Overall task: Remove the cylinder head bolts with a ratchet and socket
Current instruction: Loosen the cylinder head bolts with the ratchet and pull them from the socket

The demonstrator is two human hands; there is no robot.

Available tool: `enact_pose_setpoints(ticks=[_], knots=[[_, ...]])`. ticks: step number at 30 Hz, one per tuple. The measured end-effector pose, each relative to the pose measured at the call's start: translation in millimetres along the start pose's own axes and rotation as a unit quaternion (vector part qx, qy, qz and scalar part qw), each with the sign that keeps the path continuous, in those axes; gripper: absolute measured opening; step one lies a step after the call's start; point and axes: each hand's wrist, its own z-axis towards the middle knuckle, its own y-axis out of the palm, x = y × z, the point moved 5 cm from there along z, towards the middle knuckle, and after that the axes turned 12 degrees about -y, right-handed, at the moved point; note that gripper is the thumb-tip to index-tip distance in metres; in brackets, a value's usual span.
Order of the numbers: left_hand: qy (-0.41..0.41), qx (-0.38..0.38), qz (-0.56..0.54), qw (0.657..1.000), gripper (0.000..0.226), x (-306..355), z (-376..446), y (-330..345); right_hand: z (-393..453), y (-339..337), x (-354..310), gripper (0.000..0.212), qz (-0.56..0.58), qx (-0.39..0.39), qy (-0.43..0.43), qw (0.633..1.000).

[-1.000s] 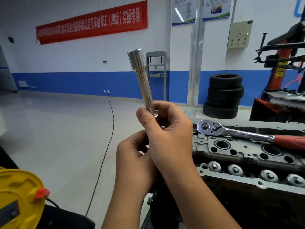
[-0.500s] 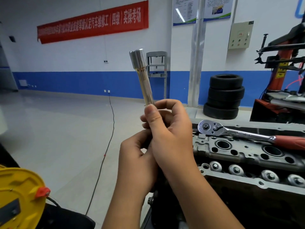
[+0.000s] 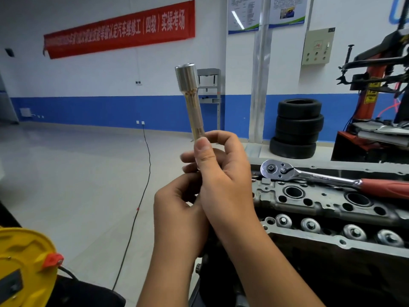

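Note:
A long chrome socket extension (image 3: 192,103) stands nearly upright in front of me, its wide end on top. My right hand (image 3: 223,180) grips its lower shaft, thumb pressed along it. Below and to the left, my left hand (image 3: 177,216) is curled around the bottom end, which is hidden behind the fingers. A ratchet (image 3: 314,177) with a red handle lies on top of the grey cylinder head (image 3: 321,202) at the right, untouched. A row of round valve caps (image 3: 354,232) runs along the head's near side.
A yellow cable reel (image 3: 24,264) sits at the lower left, with a black cable (image 3: 141,196) running across the floor. Stacked tyres (image 3: 297,127) stand by the blue-and-white wall. A red tyre machine (image 3: 376,96) fills the far right.
My right hand has slid a little up the shaft, and its thumb now lies straighter along it. The extension stays almost in place. The ratchet has not moved.

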Motion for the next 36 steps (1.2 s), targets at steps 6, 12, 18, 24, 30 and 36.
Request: enact_pose_setpoints(ticks=[6,12,18,24,30,36], knots=[[-0.014,-0.010,-0.010,1.000,0.035,-3,0,-1,2,-5,-1,0.013,-0.037,0.026,-0.054,0.998],[-0.011,-0.002,-0.023,1.000,0.026,-2,2,-3,4,-2,4,0.021,0.007,0.009,0.006,1.000],[-0.016,-0.029,-0.002,0.999,0.036,-5,3,-1,1,-7,1,0.011,-0.030,0.024,-0.040,0.998],[-0.019,0.004,-0.019,1.000,0.022,-5,4,-1,3,-5,6,0.010,0.001,0.013,0.008,1.000],[-0.016,-0.044,-0.022,0.999,0.028,-5,4,0,2,-5,5,0.010,-0.025,0.013,-0.011,1.000],[-0.018,0.016,-0.036,0.999,0.019,-4,3,-2,2,-5,5,0.015,-0.011,0.015,0.003,1.000]])
